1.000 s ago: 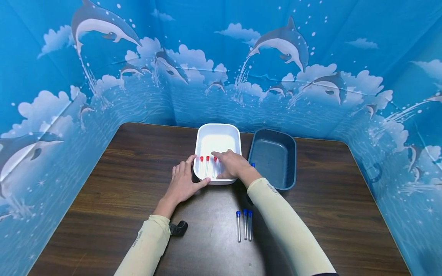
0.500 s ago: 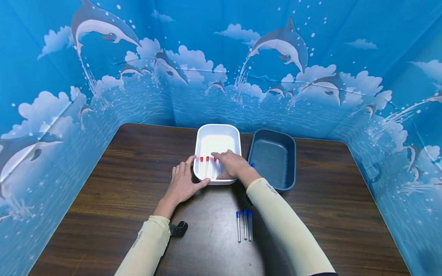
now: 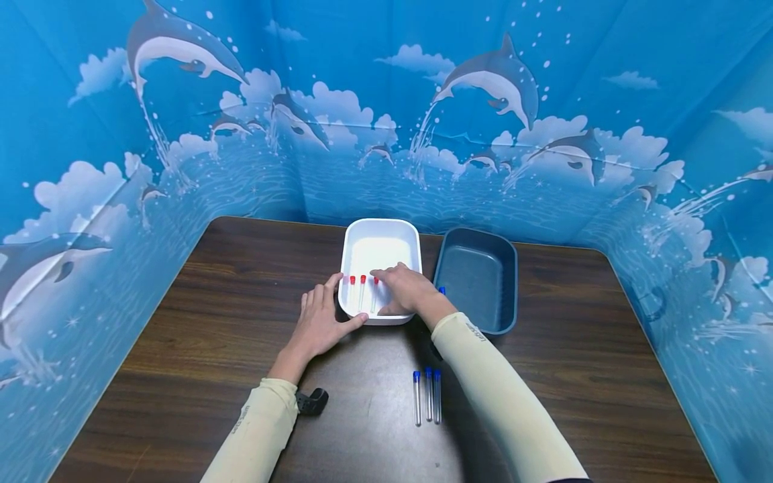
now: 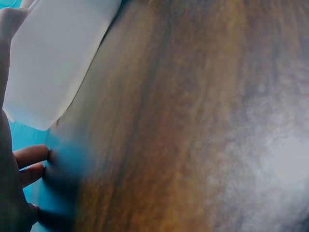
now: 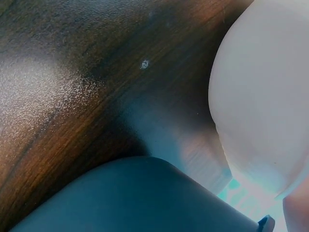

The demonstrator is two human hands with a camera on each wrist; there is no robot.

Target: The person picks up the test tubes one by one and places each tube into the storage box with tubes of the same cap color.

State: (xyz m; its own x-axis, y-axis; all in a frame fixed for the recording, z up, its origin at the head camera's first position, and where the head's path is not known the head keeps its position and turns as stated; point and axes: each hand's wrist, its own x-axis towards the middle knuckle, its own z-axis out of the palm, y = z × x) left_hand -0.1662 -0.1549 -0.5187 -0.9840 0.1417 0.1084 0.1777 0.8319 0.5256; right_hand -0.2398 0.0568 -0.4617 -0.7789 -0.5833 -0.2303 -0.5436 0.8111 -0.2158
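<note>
A white tray stands mid-table, with three red-capped tubes lying side by side in its near half. My right hand lies palm down inside the tray, its fingers stretched over the tubes and covering the ones on the right. My left hand rests flat on the table at the tray's near left corner, with the thumb along the front wall. The left wrist view shows the white tray's wall beside my fingers. The right wrist view shows the tray's outer wall.
A dark blue tray sits just right of the white one, also seen close in the right wrist view. Three blue-capped tubes lie on the brown table near my right forearm. A small black object lies by my left sleeve.
My right hand's fingers have edged slightly left over the tubes in the white tray. The left hand and the trays have stayed put.
</note>
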